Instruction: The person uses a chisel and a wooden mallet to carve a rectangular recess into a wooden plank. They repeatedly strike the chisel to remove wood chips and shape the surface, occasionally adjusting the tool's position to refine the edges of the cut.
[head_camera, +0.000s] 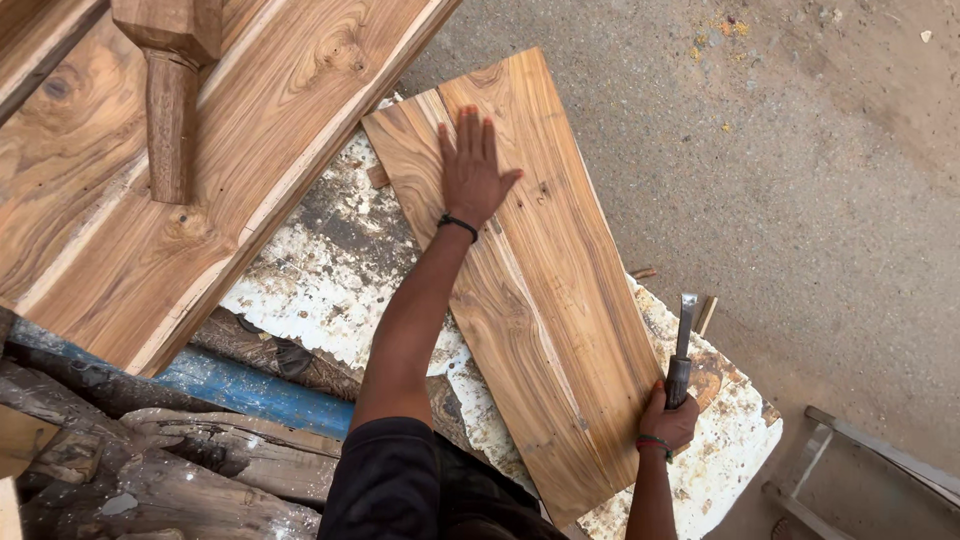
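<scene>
While the left hand (473, 170) presses flat on the plank (520, 280), the right hand (668, 418), clamped on the chisel (682, 345) at the desk's (330, 270) right edge, could slip and gouge it.

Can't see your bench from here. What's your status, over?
Left hand flat on the wood panel. Right hand grips a chisel at the panel's edge. Nothing on the panel besides.

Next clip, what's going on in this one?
A person leans over a wooden board lying on a paint-flecked white sheet. The left hand presses flat on the board's far end, while the right hand grips a chisel at the board's near edge, blade pointing away. A larger wooden panel sits to the left.
</scene>
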